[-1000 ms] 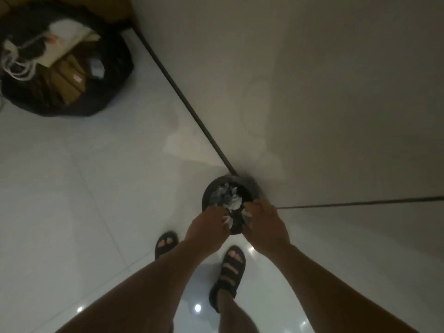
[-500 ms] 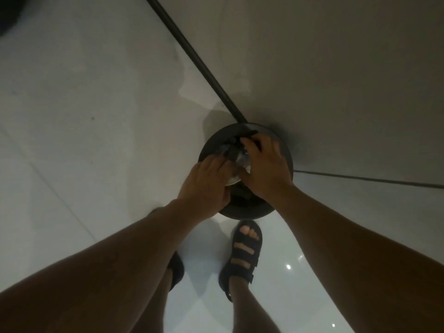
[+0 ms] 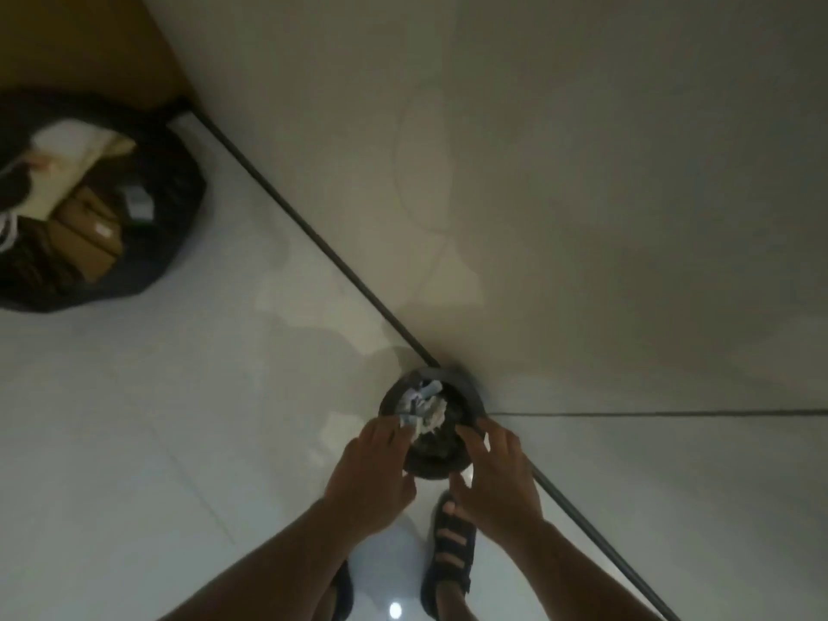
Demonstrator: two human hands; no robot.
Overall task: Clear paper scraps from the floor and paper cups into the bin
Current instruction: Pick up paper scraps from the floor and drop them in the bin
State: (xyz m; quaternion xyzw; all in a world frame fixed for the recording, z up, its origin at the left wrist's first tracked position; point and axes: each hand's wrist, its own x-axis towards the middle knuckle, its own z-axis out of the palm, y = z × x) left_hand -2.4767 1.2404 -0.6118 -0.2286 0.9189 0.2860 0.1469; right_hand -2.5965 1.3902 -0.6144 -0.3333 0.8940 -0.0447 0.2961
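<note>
A small round dark bin (image 3: 468,396) stands on the floor in the corner where two walls meet. Crumpled white and pale blue paper scraps (image 3: 425,407) lie inside it near the top. My left hand (image 3: 374,477) hovers over the bin's near left rim with fingers spread and straight, its fingertips close to the scraps. My right hand (image 3: 495,479) hangs over the near right rim, fingers spread, holding nothing. No paper cup can be made out in the dim light.
A large black rubbish bag (image 3: 174,208) with cardboard boxes and a white bag in it sits on the glossy white tile floor (image 3: 157,419) at the far left. Dark skirting lines the cream walls (image 3: 582,172). My sandalled foot (image 3: 450,553) stands just below the bin.
Both hands have lifted out of the bin and opened; half a second ago they were pressed down into its contents. The view has drawn back, bringing the black bag into sight again.
</note>
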